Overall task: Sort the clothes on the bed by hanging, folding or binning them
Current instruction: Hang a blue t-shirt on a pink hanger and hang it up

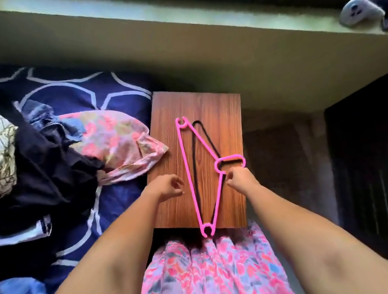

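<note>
Right hand [241, 179] is curled up right against the pink hanger [188, 172] by its hook, can't tell if it's actually pinching it. Left hand [167, 186] is loose, holding nothing. The thin plastic hanger lies flat on a wood-grain table [224, 122], with a black hanger [194, 161] partly hidden underneath. Crumpled clothes [117, 137] are heaped on the bed [75, 93], pretty blurry.

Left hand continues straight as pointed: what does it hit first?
Likely the long bar of the pink hanger, lying on the wooden table just beyond the left hand; the hand's height is unclear.
</note>
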### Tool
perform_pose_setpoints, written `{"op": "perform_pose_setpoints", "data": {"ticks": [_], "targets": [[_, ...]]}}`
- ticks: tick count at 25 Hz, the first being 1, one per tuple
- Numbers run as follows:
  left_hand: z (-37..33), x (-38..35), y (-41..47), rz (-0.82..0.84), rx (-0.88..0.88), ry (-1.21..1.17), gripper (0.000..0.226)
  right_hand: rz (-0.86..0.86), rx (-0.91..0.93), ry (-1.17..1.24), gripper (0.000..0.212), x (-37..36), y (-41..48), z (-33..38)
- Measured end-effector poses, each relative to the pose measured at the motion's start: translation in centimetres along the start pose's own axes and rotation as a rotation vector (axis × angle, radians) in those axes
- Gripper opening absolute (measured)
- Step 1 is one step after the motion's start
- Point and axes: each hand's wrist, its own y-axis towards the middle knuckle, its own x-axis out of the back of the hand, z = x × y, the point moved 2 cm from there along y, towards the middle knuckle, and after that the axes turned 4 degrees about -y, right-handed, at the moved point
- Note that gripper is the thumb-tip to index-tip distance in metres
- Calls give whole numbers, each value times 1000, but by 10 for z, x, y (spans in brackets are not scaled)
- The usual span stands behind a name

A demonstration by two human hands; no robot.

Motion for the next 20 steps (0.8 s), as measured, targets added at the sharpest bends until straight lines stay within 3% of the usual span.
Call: {"op": "perform_pose_setpoints", "data": {"ticks": [6, 11, 20], "targets": [[33, -11, 15, 97, -31, -5, 29, -44, -302, 175, 30, -49, 31, 7], [62, -5, 10, 123, 23, -22, 25, -133, -457, 238, 20, -58, 39, 18], [34, 18, -15, 19, -6, -98, 30, -115, -346, 178, 25, -5, 10, 22]]}}
